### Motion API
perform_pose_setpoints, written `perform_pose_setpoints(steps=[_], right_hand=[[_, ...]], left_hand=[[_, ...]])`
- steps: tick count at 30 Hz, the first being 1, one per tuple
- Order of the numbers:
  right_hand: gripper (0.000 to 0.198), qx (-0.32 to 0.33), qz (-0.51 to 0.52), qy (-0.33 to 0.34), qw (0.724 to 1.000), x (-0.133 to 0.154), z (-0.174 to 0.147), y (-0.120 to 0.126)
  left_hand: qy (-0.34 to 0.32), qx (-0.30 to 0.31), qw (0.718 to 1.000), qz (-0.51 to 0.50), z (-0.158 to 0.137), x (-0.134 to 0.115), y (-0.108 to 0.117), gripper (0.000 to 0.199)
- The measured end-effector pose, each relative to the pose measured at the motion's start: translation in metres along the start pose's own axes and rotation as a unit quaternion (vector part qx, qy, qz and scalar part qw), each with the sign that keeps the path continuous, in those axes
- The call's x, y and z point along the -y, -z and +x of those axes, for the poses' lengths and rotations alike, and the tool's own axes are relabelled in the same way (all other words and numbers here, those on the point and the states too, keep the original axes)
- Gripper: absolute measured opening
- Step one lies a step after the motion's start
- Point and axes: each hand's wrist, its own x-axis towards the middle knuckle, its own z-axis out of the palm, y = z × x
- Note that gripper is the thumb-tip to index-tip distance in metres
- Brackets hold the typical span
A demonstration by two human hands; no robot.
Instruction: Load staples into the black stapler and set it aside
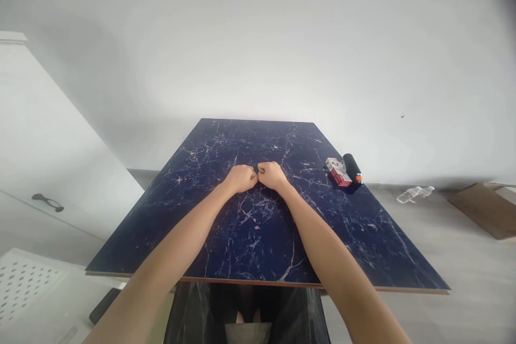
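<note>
Both my arms reach forward over a dark blue, marble-patterned table (pixel 258 231). My left hand (pixel 242 178) is curled into a fist near the middle of the tabletop. Facing it, knuckles in front and thumb side inward, is my right hand (pixel 272 176), closed in a fist too. The two fists are very close at their thumb sides; whether they touch I cannot tell. No object sticks out of either one. Nearest to my right hand, at the table's right edge, lie a small red and white box (pixel 339 172) and a black cylinder (pixel 352 169) with an orange mark.
A white wall (pixel 258 37) stands behind the table. To the left is a white cabinet (pixel 52 134) with a dark handle (pixel 47 202). On the floor at right lie a clear plastic bottle (pixel 409 195) and a brown cardboard box (pixel 479 207). A white perforated surface (pixel 24 285) is at lower left.
</note>
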Motion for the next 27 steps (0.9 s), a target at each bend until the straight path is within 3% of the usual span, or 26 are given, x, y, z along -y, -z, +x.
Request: perform_pose_setpoints(steps=[13, 27], right_hand=[[0.019, -0.007, 0.086, 0.029, 0.996, 0.003, -0.009, 0.005], [0.025, -0.010, 0.122, 0.012, 0.992, 0.005, -0.012, 0.004]], left_hand=[[0.007, -0.026, 1.000, -0.001, -0.005, -0.002, 0.003, 0.037], [0.007, -0.015, 1.000, -0.010, -0.005, -0.001, 0.003, 0.039]])
